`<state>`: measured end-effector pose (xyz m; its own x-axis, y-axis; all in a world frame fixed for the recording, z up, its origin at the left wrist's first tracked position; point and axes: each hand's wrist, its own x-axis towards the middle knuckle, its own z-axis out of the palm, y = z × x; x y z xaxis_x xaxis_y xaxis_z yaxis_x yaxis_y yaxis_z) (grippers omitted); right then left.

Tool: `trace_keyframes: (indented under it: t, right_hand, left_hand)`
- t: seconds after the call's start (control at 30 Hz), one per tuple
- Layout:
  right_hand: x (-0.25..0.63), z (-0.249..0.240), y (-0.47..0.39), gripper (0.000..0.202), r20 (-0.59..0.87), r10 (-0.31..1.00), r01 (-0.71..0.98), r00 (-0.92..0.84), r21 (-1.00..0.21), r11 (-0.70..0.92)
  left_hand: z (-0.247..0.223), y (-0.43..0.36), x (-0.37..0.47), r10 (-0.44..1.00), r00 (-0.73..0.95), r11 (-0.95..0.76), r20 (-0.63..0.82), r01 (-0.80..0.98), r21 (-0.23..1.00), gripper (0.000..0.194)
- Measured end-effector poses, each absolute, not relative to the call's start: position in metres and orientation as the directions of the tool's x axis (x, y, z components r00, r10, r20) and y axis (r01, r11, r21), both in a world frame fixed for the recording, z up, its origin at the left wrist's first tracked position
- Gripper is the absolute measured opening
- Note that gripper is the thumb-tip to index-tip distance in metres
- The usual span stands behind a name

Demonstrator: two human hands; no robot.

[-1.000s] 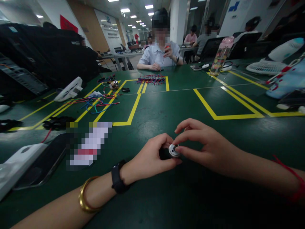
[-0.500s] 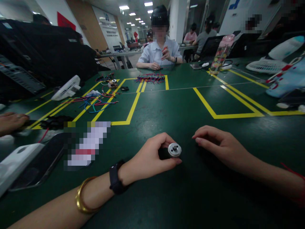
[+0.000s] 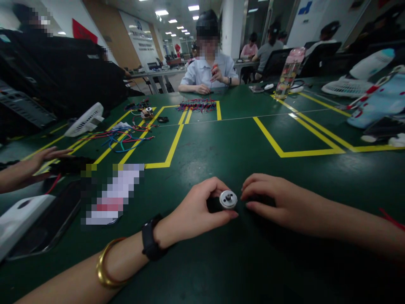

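Note:
A small round silver motor (image 3: 228, 199) stands end-up at the middle of the green table (image 3: 202, 266), with a short shaft and two dark holes on its top face. Fingers and thumb of my left hand (image 3: 202, 207) close round its sides. Just right of the motor, my right hand (image 3: 275, 196) rests low over the table, its thumb and curled fingers apart and nothing between them. A small gap separates its fingertips from the motor. The motor's lower body is hidden.
On the left lie a blurred-out paper (image 3: 117, 194), a dark phone-like slab (image 3: 47, 223) and loose coloured wires (image 3: 123, 137). A co-worker's hand (image 3: 34, 166) reaches in there. Across the table, a person (image 3: 209, 69) holds a screwdriver behind a wire bundle (image 3: 198, 105). A bottle (image 3: 288, 74) stands right.
My right hand has moved left, closer to the motor, and its thumb and fingers have spread. My left hand keeps its hold. The co-worker's hand at left has lifted and extended.

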<state>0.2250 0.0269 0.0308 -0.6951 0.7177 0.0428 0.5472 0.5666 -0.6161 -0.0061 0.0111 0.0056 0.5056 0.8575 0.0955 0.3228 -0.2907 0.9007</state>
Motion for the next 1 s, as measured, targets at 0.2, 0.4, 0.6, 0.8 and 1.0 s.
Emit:
trace_keyframes:
  t: [0.2,0.4,0.6,0.8,1.0]
  right_hand:
    - [0.198,0.047,0.027,0.010,0.289,0.697,0.430,-0.656,-0.616,0.660]
    - [0.212,0.045,0.028,0.005,0.368,0.738,0.445,-0.566,-0.618,0.649]
    - [0.232,0.011,0.021,0.010,0.119,0.723,0.558,-0.681,-0.555,0.617]
    - [0.241,0.007,0.022,0.015,0.157,0.794,0.499,-0.587,-0.703,0.507]
    - [0.255,0.003,0.037,0.022,0.035,0.969,0.399,-0.244,-0.907,0.133]
  left_hand:
    - [0.002,0.011,-0.006,0.877,0.469,-0.312,0.106,0.387,0.868,0.030]
    - [0.004,0.012,-0.006,0.864,0.495,-0.282,0.090,0.329,0.901,0.029]
    - [0.006,0.011,-0.005,0.859,0.505,-0.275,0.088,0.308,0.911,0.027]
    - [0.007,0.010,-0.006,0.859,0.507,-0.284,0.077,0.345,0.895,0.027]
    - [0.007,0.011,-0.008,0.849,0.521,-0.299,0.081,0.350,0.888,0.027]
